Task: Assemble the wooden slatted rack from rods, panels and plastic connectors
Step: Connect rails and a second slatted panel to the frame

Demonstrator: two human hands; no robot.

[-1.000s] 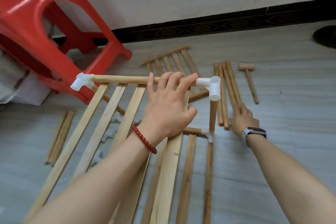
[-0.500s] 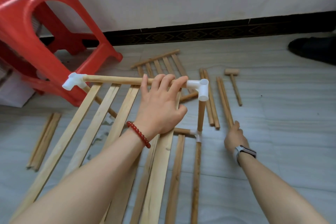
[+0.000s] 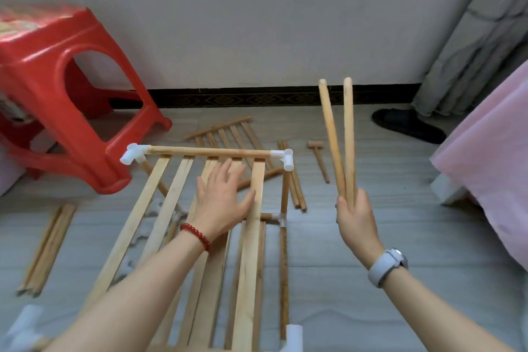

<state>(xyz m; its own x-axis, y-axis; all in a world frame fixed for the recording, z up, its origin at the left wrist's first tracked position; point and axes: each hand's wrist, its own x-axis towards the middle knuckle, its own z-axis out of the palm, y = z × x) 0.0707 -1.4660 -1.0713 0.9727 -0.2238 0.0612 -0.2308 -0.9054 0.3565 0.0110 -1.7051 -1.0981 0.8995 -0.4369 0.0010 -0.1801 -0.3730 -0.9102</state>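
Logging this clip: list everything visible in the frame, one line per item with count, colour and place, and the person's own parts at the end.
Partly built wooden slatted rack: one, pale wood, floor centre.
White plastic corner connectors: two clear at the rack's far rail, more lower down.
Round wooden rods in hand: two, tan, raised at right.
Loose wooden rods: a few, floor right of rack.
Slat bundle: tan, floor left.
Spare slatted panel: one, behind rack.
Small wooden mallet: one, floor right.
Red plastic stool: one, left.
Black slipper: one, by the wall.
Pink cloth: right edge.
Left hand: open, resting on the slats, red bead bracelet.
Right hand: gripping the two rods, grey watch.
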